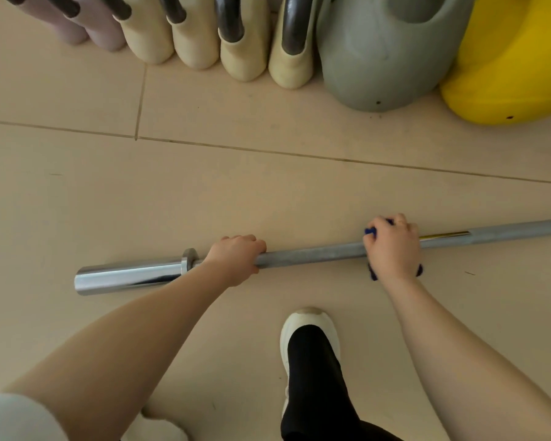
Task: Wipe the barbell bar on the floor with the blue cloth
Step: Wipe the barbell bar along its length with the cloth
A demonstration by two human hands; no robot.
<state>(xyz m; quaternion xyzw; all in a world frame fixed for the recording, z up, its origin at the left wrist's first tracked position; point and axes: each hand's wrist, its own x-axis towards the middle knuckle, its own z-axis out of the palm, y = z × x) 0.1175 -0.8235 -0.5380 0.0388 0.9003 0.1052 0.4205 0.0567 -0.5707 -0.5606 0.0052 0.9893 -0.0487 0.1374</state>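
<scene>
A grey barbell bar [312, 253] lies on the beige tiled floor, running from lower left to the right edge, with a shiny chrome sleeve [131, 276] at its left end. My left hand [236, 257] grips the bar just right of the sleeve collar. My right hand [393, 246] grips the bar further right, wrapped round the blue cloth [372, 231]; only small blue bits show above and below the hand. A short brass-coloured band [442, 235] shows on the bar right of that hand.
Kettlebells line the far side: pink and cream ones [191, 36], a large grey one [385, 52] and a yellow one [516, 68]. My foot in a white shoe [309, 326] stands on the floor just below the bar.
</scene>
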